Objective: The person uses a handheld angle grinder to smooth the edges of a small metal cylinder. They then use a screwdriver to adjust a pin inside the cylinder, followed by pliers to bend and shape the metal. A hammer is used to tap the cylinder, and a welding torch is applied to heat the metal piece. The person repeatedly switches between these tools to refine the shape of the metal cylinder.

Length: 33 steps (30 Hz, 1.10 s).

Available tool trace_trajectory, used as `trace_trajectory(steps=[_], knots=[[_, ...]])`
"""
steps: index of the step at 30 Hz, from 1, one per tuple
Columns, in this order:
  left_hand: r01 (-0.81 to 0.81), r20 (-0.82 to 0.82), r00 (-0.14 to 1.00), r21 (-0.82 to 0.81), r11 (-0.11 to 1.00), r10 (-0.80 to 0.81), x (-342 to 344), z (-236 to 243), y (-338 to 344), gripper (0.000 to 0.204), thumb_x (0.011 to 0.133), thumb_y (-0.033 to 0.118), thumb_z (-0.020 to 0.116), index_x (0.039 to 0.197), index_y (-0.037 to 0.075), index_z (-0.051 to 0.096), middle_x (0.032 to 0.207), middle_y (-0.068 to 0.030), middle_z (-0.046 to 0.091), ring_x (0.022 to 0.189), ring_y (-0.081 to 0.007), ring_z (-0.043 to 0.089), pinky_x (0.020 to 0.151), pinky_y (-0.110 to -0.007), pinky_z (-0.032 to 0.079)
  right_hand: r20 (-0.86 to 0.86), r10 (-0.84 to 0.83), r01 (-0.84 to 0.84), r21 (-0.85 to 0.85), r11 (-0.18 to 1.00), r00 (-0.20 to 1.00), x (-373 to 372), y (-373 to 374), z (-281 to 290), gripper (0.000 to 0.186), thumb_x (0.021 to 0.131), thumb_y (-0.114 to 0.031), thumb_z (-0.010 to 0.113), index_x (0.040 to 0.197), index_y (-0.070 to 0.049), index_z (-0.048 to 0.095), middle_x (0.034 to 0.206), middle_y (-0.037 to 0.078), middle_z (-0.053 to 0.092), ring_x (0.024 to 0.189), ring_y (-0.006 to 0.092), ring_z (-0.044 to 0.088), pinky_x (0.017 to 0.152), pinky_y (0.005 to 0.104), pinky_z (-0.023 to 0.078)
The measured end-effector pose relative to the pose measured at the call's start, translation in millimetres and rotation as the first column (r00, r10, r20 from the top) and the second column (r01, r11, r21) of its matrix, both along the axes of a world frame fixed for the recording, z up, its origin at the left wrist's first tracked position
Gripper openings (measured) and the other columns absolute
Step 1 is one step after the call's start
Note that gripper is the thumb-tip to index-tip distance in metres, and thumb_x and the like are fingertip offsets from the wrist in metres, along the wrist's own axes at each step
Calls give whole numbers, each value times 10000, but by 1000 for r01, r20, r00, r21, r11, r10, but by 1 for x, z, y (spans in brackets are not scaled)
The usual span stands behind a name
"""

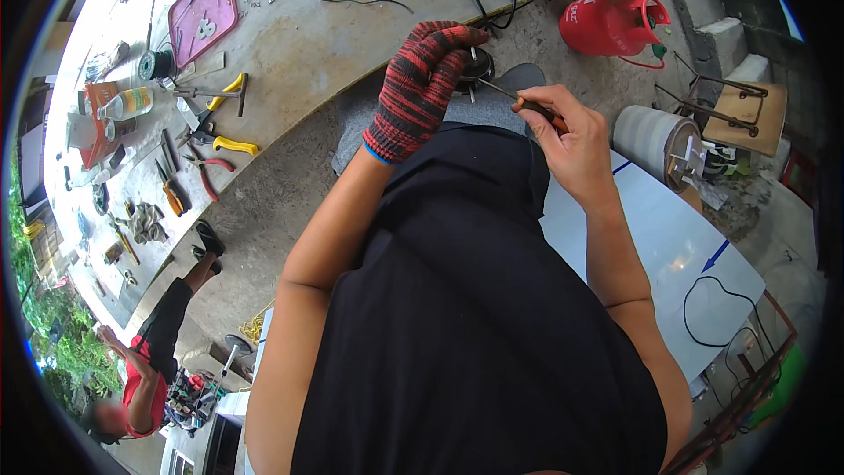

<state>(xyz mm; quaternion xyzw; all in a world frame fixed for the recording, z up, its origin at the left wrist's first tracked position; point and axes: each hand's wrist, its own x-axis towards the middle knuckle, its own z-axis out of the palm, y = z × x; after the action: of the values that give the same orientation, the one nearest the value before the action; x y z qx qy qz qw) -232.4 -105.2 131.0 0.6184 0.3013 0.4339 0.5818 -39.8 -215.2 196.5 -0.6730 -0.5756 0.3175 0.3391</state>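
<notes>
My left hand, in a red-and-black striped knit glove, is closed around a dark round part. Short bright metal pins stick out of this part, and the glove covers some of it, so its kind is unclear. My bare right hand grips a screwdriver by its dark and orange handle. The thin shaft points left, its tip at the round part; whether they touch I cannot tell. Both hands are over my lap, beside the edge of the worktable.
Yellow-handled pliers, red-handled pliers and a pink tray lie on the worktable. A red gas cylinder stands ahead right. Behind my right arm is a white board. Another person is at far left.
</notes>
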Motion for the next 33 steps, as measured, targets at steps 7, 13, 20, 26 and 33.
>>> trace_trajectory(steps=[7, 13, 20, 26, 33], knots=[[0, -26, 1000, 33, 999, 1, 0, 1, -2, 275, 994, 2, 590, 1226, 65, 724, 1156, -122, 677, 1087, -246, 672, 945, -340, 534, 11, 9, -9, 5, 1000, 1000, 5, 0, -6, 174, 937, -26, 717, 1108, -60, 704, 928, 84, 765, 818, 191, 753, 688, 292, 560], [-2, -17, 1000, 11, 1000, 2, 2, 5, -6, 274, 990, -4, 592, 1220, 63, 725, 1145, -126, 676, 1069, -249, 669, 941, -344, 535, 69, 39, -39, -11, 999, 997, 11, 3, -21, 173, 925, 1, 716, 1090, -49, 708, 950, 97, 772, 856, 196, 765, 722, 299, 573], [23, -83, 996, 43, 999, -19, -1, 9, -1, 240, 1044, 32, 547, 1230, 47, 698, 1212, -95, 653, 1117, -191, 640, 971, -320, 520, -116, -34, 25, -73, 997, 993, 16, 1, -13, 164, 952, 40, 694, 1112, 4, 700, 995, 95, 766, 950, 131, 731, 864, 268, 573], [-38, -90, 995, 48, 998, 43, 2, 5, 0, 248, 995, 5, 605, 1206, 60, 725, 1131, -120, 660, 1002, -215, 692, 886, -323, 564, -123, -6, 4, -20, 1000, 992, 15, 3, -10, 149, 954, -27, 716, 1102, -30, 710, 936, 73, 767, 869, 125, 739, 767, 269, 566], [-19, -72, 997, 31, 999, 21, 1, 5, 1, 241, 1011, 20, 594, 1212, 57, 721, 1136, -115, 655, 982, -209, 698, 874, -321, 569, -84, 59, -66, -78, 995, 995, 16, 10, -6, 163, 966, 29, 683, 1126, 6, 704, 992, 85, 763, 953, 119, 726, 864, 257, 566]])
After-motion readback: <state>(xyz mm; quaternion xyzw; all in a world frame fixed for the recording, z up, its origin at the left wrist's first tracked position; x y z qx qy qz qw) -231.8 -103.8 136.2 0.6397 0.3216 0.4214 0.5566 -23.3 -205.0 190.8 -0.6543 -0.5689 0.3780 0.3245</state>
